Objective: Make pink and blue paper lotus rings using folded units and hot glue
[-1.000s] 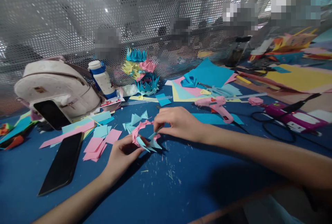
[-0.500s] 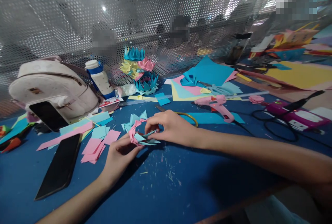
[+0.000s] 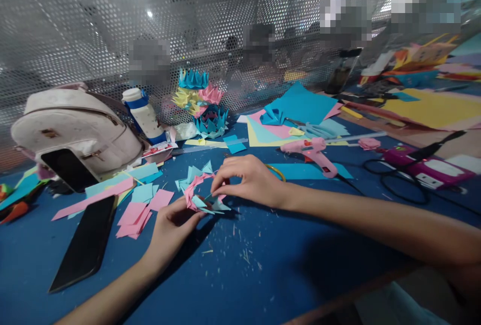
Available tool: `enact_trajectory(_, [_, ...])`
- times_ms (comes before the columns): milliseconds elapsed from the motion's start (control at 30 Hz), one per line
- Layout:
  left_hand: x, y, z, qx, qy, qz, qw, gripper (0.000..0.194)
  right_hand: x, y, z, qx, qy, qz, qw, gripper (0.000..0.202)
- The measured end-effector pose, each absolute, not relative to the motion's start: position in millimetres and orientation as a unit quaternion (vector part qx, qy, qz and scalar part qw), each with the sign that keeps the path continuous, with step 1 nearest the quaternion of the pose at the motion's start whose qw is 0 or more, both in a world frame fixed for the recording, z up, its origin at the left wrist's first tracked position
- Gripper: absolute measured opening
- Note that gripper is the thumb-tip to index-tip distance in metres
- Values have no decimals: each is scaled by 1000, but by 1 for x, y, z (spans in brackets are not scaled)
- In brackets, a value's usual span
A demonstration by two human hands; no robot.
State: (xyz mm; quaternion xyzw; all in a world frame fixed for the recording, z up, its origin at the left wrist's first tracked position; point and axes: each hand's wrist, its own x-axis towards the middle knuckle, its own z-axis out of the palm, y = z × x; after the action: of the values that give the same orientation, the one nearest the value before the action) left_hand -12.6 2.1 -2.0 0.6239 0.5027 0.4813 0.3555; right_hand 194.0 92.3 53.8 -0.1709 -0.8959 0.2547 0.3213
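Observation:
A ring-shaped folded paper flower (image 3: 196, 190) with pink and light-blue points is held low over the blue table. My left hand (image 3: 175, 224) grips its left and near side between thumb and fingers. From the right, my right hand (image 3: 250, 179) has its fingers curled and its fingertips pinched at the ring's right inner edge; those fingers partly hide that side. Light-blue points (image 3: 206, 167) stick up at the flower's back. Behind my right hand, a pair of scissors with a yellow handle (image 3: 277, 172) lies mostly covered.
To the right lie a pink glue gun (image 3: 311, 152) and a purple power strip (image 3: 424, 167) with black cords. Finished paper flowers (image 3: 210, 119) are stacked behind. At left are paper squares (image 3: 135, 219), a phone (image 3: 84, 242), a bottle (image 3: 141, 112) and a backpack (image 3: 75, 124).
My right hand has shifted slightly, its fingertips now further over the ring's inside. The ring has tilted a little, showing more of its opening. My left hand keeps its hold.

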Motion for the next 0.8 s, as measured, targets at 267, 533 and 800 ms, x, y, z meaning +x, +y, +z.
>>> enact_trajectory(267, [-13,3,-1,647,474,456,386,13,201,112,33,-29,-953,-52,299,27])
enact_trajectory(533, [-20,5,-4,754,454,394,267,16,203,111,20,48,-924,-235,298,26])
enact_trajectory(800, [-19,1,-3,791,400,384,258,14,204,102,17,96,-913,-263,297,27])
